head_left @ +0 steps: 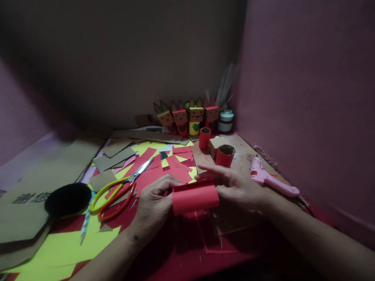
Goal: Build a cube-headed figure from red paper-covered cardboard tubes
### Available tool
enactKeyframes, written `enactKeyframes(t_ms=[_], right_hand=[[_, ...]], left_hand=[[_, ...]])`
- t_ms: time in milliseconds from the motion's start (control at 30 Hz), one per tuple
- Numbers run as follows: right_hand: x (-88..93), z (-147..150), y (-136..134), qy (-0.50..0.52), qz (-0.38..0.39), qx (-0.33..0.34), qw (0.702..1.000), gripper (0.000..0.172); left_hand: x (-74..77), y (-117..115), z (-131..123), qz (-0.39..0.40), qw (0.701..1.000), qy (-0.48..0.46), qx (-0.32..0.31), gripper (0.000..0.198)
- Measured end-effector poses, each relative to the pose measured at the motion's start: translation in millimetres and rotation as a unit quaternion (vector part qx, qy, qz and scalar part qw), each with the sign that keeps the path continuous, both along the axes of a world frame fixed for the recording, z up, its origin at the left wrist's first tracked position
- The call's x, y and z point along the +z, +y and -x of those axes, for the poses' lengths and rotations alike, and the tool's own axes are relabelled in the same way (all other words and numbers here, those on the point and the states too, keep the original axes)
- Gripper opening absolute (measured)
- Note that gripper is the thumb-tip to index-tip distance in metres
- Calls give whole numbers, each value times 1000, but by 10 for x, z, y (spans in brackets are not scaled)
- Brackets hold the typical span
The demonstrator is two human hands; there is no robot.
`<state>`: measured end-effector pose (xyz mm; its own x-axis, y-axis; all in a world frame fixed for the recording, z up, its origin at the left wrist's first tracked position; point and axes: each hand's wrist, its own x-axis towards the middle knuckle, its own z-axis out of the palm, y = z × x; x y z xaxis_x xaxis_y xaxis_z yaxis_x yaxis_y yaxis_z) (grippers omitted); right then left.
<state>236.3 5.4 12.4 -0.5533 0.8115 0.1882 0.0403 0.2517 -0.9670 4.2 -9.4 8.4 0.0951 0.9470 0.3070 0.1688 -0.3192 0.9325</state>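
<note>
A sheet of red paper, curled into a tube, lies sideways between my two hands above the table. My left hand is closed on its left end, with the fingers bent. My right hand grips the right end, its fingers stretched along the upper edge and the thumb lower down. The inside of the tube is hidden. Just beyond my right hand stands a red-covered cardboard tube. Another red tube stands behind it, beside a small cardboard box.
Scissors with yellow and red handles lie left, near a striped pencil and a black oval. A pink glue gun rests at right. Several paper animal figures and a pale jar stand at the back. Paper scraps cover the middle.
</note>
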Motion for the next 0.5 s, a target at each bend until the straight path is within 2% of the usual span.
enactKeyframes(t_ms=[67, 100, 133, 200, 233, 300, 400, 500], right_hand=[[52, -250, -98, -45, -68, -91, 993, 54], [65, -398, -160, -83, -108, -174, 975, 50], [65, -553, -226, -141, -145, -251, 947, 48], [20, -853, -342, -272, -196, -381, 862, 51], [-24, -985, -383, -340, -222, -398, 822, 55], [-141, -1184, -417, -453, -214, -386, 774, 60], [-333, -1313, -355, -535, -179, -358, 744, 56], [-459, -1309, -231, -551, -204, -360, 725, 53]], left_hand=[[1, 7, 25, -31, 999, 16, 6, 10], [-1, 12, 34, -49, 999, 19, 11, 12], [-4, 18, 41, -66, 997, 23, 16, 13], [-14, 33, 46, -89, 995, 30, 22, 16], [-19, 40, 43, -94, 995, 33, 22, 16], [-31, 49, 31, -94, 995, 33, 20, 16], [-44, 55, 10, -77, 996, 26, 20, 14], [-55, 62, 7, -50, 998, 23, 24, 10]])
